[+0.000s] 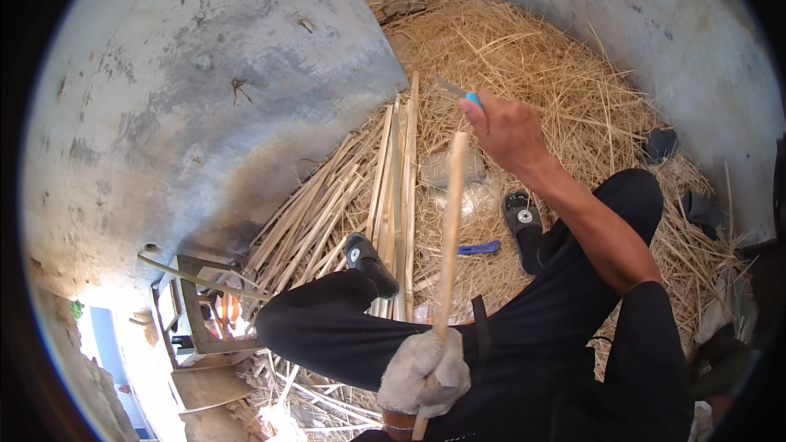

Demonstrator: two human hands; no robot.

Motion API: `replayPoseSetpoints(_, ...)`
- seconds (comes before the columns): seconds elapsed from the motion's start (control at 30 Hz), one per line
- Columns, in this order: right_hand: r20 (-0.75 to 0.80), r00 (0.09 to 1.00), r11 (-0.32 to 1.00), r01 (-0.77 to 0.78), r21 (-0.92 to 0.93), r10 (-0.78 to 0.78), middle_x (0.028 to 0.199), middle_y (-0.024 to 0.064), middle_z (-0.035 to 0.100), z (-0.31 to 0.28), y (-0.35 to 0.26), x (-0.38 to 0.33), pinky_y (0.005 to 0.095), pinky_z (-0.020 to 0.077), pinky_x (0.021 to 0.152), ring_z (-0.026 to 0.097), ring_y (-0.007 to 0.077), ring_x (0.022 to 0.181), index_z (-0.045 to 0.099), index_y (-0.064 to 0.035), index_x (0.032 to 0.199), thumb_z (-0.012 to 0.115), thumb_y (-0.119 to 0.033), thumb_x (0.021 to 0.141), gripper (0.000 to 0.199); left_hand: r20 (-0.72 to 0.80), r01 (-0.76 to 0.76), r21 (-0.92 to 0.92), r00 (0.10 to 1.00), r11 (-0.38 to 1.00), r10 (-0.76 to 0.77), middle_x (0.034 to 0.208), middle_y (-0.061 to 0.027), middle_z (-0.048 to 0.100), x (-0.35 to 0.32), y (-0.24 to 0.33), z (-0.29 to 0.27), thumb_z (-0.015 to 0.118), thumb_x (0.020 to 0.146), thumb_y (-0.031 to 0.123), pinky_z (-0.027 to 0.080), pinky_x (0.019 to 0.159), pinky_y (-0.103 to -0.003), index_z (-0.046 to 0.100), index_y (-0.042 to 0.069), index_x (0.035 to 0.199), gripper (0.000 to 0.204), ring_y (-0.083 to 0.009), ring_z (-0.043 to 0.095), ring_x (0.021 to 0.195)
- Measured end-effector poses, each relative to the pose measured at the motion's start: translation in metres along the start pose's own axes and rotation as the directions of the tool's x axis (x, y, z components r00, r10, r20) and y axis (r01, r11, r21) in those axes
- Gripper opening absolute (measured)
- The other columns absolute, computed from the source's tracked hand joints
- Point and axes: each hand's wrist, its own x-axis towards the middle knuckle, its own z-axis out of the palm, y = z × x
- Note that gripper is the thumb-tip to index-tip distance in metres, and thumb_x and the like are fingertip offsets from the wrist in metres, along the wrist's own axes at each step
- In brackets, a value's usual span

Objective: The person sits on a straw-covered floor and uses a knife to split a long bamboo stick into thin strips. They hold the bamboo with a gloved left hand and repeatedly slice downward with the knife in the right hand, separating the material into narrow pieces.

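Note:
My left hand (pixel 424 372), in a grey-white work glove, is closed round the lower part of a long pale strip (pixel 451 237) that looks like split bamboo. The strip stands nearly upright in front of my lap, its top end rising toward the straw. My bare right hand (pixel 512 131) is raised beyond that end, closed on a knife (pixel 473 100) with a bright blue handle. Its thin blade points up and left, apart from the strip.
Split strips (pixel 315 217) lie in a bundle beside the left wall (pixel 164 98). Loose straw-like shavings (pixel 532 49) cover the floor. A slim dark-blue tool (pixel 479 249) lies between my feet. A metal frame (pixel 192 311) stands at lower left, and dark shoes (pixel 660 146) are at right.

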Motion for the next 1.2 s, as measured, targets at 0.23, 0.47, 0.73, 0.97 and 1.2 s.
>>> replayPoseSetpoints(0.23, 0.019, 0.966, 0.893, 0.23, 0.386, -0.258, 0.055, 0.0077, 0.051, -0.024, -0.038, -0.021, 0.039, 0.0398, 0.043, 0.052, 0.0264, 0.044, 0.052, -0.0078, 0.078, 0.056, -0.043, 0.101, 0.043, -0.355, -0.102, 0.415, 0.897, 0.904, 0.264, 0.046, 0.0016, 0.039, 0.016, 0.019, -0.006, 0.049, 0.105, 0.03, 0.027, 0.03, -0.024, 0.058, 0.0, 0.096, 0.033, -0.0098, 0.035, 0.031)
replayPoseSetpoints(0.47, 0.178, 0.903, 0.812, 0.246, 0.53, -0.39, 0.057, 0.012, 0.052, -0.016, -0.042, -0.035, 0.042, 0.0417, 0.048, 0.057, 0.0324, 0.05, 0.053, -0.006, 0.08, 0.056, -0.043, 0.101, 0.042, -0.514, 0.055, 0.563, 0.805, 0.825, 0.297, 0.049, 0.0005, 0.041, 0.027, 0.033, 0.022, 0.053, 0.103, 0.028, 0.026, 0.031, -0.024, 0.06, -0.006, 0.111, 0.036, -0.0087, 0.034, 0.033)
replayPoseSetpoints(0.73, 0.215, 0.843, 0.734, 0.27, 0.624, -0.493, 0.054, 0.0115, 0.048, -0.013, -0.041, -0.041, 0.0428, 0.0405, 0.046, 0.054, 0.0328, 0.046, 0.05, -0.007, 0.076, 0.051, -0.047, 0.102, 0.048, -0.504, 0.043, 0.592, 0.799, 0.805, 0.328, 0.049, 0.0012, 0.04, 0.032, 0.034, 0.018, 0.053, 0.103, 0.031, 0.025, 0.03, -0.024, 0.059, -0.003, 0.107, 0.035, -0.0087, 0.032, 0.032)
replayPoseSetpoints(0.97, 0.154, 0.849, 0.728, 0.324, 0.604, -0.505, 0.053, 0.0088, 0.046, -0.005, -0.053, -0.048, 0.0419, 0.0388, 0.043, 0.052, 0.0305, 0.043, 0.048, -0.0083, 0.075, 0.054, -0.05, 0.1, 0.049, -0.461, -0.013, 0.525, 0.837, 0.851, 0.296, 0.047, 0.0016, 0.039, 0.028, 0.035, 0.012, 0.052, 0.103, 0.032, 0.025, 0.029, -0.024, 0.056, 0.003, 0.092, 0.031, -0.0085, 0.033, 0.031)
replayPoseSetpoints(1.2, 0.076, 0.853, 0.798, 0.446, 0.406, -0.516, 0.053, 0.0057, 0.048, 0.015, -0.048, -0.052, 0.0399, 0.0379, 0.04, 0.051, 0.0262, 0.042, 0.05, -0.0093, 0.075, 0.054, -0.049, 0.1, 0.048, -0.538, -0.012, 0.533, 0.767, 0.846, 0.35, 0.049, -0.0004, 0.039, 0.03, 0.032, 0.004, 0.052, 0.102, 0.029, 0.028, 0.03, -0.026, 0.056, 0.004, 0.087, 0.029, -0.0108, 0.035, 0.032)
